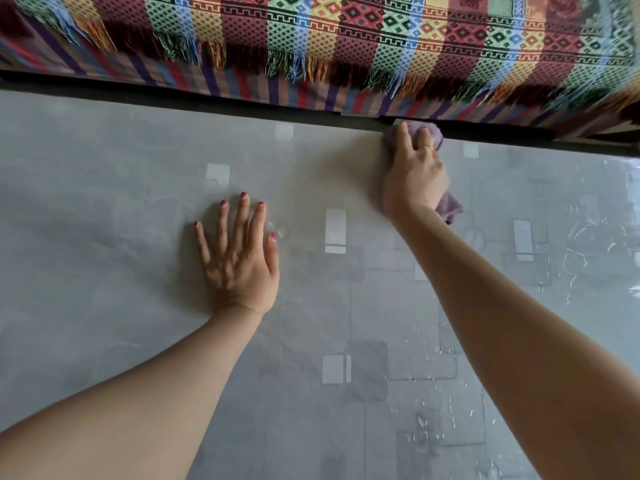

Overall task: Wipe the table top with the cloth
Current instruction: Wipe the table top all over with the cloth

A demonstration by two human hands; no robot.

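Observation:
The grey glossy table top (104,237) fills most of the view. My right hand (414,174) is stretched to the table's far edge and presses a purple cloth (434,135) against the surface. The cloth bunches under the fingers, and one end of it sticks out below the palm. My left hand (239,258) lies flat on the table with fingers spread, holding nothing, to the left of the right hand and nearer to me.
A sofa with a colourful patterned, fringed throw (346,39) runs along the table's far side. A dark gap (207,95) separates it from the table edge. Pale streaks and flecks (581,251) mark the right part of the table.

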